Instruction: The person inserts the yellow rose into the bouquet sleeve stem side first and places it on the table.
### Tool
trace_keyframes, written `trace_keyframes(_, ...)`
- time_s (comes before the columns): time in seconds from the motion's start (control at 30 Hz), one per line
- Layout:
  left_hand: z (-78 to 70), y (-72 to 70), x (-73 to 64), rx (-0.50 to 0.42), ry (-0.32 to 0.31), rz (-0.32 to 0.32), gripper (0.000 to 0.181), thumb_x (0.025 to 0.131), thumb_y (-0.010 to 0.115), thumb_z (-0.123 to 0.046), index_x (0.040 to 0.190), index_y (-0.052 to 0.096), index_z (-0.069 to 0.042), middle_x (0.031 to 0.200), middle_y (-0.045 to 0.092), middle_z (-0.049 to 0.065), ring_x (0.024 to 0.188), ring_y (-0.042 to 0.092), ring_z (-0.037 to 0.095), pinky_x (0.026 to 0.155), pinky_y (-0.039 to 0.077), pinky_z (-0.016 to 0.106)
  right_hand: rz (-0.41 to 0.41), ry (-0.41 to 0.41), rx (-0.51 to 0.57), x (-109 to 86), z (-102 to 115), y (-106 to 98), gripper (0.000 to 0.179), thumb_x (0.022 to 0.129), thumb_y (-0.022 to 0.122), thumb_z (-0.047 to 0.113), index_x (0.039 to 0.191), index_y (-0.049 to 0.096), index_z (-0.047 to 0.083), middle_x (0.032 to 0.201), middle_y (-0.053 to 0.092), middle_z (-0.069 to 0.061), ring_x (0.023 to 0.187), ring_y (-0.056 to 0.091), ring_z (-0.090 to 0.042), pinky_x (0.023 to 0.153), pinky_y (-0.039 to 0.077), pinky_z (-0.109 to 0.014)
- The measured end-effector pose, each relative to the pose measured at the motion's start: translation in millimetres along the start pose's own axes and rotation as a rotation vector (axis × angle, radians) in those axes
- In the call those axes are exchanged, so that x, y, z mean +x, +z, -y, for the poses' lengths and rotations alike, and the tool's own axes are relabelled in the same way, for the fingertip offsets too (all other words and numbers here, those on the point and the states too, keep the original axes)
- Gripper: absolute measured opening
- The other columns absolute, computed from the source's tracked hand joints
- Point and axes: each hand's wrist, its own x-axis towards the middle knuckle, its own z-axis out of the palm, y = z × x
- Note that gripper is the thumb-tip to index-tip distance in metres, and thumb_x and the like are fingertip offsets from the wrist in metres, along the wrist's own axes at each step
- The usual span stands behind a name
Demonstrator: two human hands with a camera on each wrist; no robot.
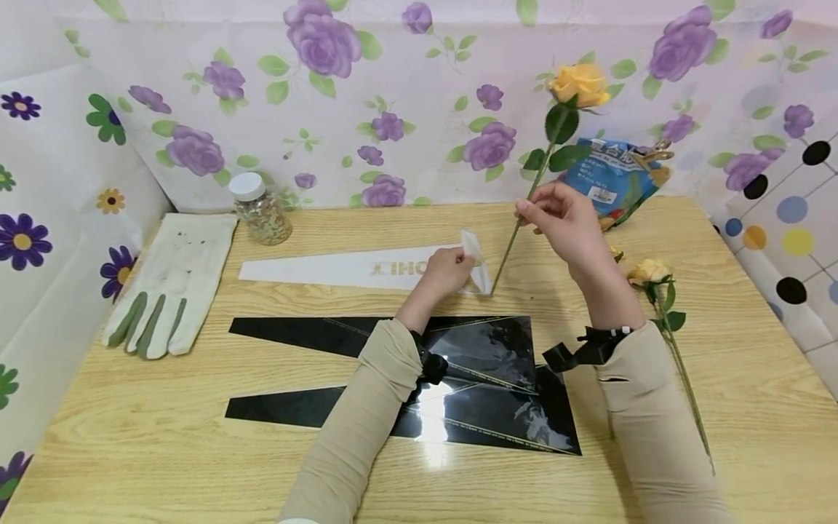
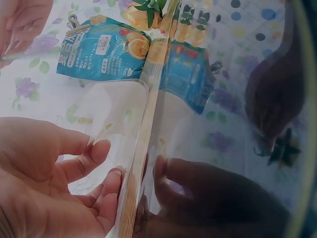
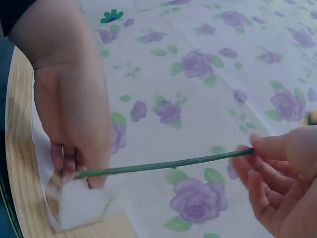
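Right hand (image 1: pixel 566 218) pinches a rose (image 1: pixel 561 122) mid-stem, bloom above the fingers, apparently for balance and a steerable lower end. Left hand (image 1: pixel 447 271) grips the wide end of a white sleeve (image 1: pixel 327 271), presumably to part its mouth; stem tip sits there, whether inside unclear. Black sleeves (image 1: pixel 281 335) lie nearer the wearer than both hands, likely set aside.

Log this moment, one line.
left hand: holds tapered white plastic sleeve; right hand: holds long-stemmed yellow rose; stem end: at sleeve's wide end
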Motion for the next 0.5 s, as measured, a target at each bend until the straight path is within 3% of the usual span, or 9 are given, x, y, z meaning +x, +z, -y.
trace_keyframes(0.2,-1.1,0.3,-0.5,0.009,-0.007,-0.008,0.034,0.101,0.040,-0.023,0.069,0.043,-0.010,0.058,0.037,0.002,0.051,0.029,0.015,0.054,0.028,0.025,-0.192,-0.016,0.127,1.0,-1,15,0.019,0.088,0.064,0.030,0.092,0.057,0.012,0.085,0.067,0.006,0.081,0.063,-0.013,0.066,0.046,-0.024)
trace_keyframes(0.37,-2.4,0.1,0.0,0.013,-0.012,-0.019,0.035,0.101,0.041,-0.023,0.069,0.043,-0.010,0.058,0.036,0.002,0.051,0.029,0.015,0.055,0.027,0.024,-0.299,-0.060,0.099,2.2,-6,22,0.019,0.088,0.065,0.029,0.087,0.056,0.012,0.084,0.068,0.003,0.079,0.063,-0.012,0.064,0.047,-0.022)
trace_keyframes(0.5,-2.9,-0.6,0.2,0.016,-0.024,-0.015,0.035,0.101,0.040,-0.023,0.068,0.041,-0.010,0.057,0.033,0.002,0.051,0.028,0.015,0.054,0.027,0.024,-0.310,-0.100,0.028,2.7,-13,22,0.020,0.088,0.064,0.028,0.087,0.056,0.011,0.085,0.067,-0.001,0.079,0.063,-0.012,0.066,0.046,-0.021)
